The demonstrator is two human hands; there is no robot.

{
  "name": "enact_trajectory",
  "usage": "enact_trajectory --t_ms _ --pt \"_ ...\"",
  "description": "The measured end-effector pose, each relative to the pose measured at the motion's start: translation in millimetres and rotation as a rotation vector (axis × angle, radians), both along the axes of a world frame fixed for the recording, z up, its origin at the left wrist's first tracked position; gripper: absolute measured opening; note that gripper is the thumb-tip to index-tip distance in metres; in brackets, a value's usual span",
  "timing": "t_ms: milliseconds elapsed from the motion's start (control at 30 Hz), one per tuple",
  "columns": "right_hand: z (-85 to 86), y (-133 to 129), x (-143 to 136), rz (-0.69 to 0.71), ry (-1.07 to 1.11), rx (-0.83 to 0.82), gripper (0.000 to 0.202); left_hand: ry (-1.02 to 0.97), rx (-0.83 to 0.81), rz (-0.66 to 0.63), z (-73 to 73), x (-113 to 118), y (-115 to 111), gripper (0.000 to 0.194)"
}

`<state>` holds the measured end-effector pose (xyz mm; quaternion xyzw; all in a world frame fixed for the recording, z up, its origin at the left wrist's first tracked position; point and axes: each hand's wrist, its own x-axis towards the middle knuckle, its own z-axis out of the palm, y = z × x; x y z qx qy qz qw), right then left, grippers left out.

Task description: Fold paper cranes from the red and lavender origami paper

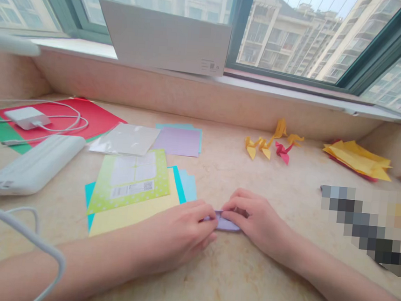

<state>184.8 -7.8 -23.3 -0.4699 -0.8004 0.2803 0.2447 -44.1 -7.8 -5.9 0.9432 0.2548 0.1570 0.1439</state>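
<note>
A small folded piece of purple paper [228,224] lies on the stone-patterned counter, partly covered by my fingers. On its left side my left hand [191,231] grips the edge with bent fingers, the fingertips close together. From the right, my right hand [251,216] pinches the paper's upper part between thumb and fingers. Behind my left hand are a light yellow sheet [129,219] and a green dotted paper packet [131,182]. Farther back, a flat purple square [176,141] rests over light blue paper.
Several yellow folded cranes [265,148] and a pink crane [283,153] stand at the back. Yellow papers [359,157] are stacked at right. A white power strip [34,166], cables and a red sheet [101,113] lie left. A blurred-out object [362,225] lies right.
</note>
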Motion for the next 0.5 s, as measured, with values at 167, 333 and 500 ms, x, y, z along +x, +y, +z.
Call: enact_trajectory --t_ms 167,333,500 --pt "-3.7 -2.7 4.9 0.105 -0.133 0.19 0.019 -0.058 -0.236 0.095 -13.3 7.2 9.4 0.026" --pt "-1.8 -6.8 7.9 0.145 -0.165 0.281 0.019 -0.113 -0.218 0.161 -19.3 9.8 7.2 0.011" --pt "3.3 -7.1 9.8 0.183 -0.215 0.34 0.02 -0.047 -0.059 0.112 -19.5 9.9 2.7 0.023"
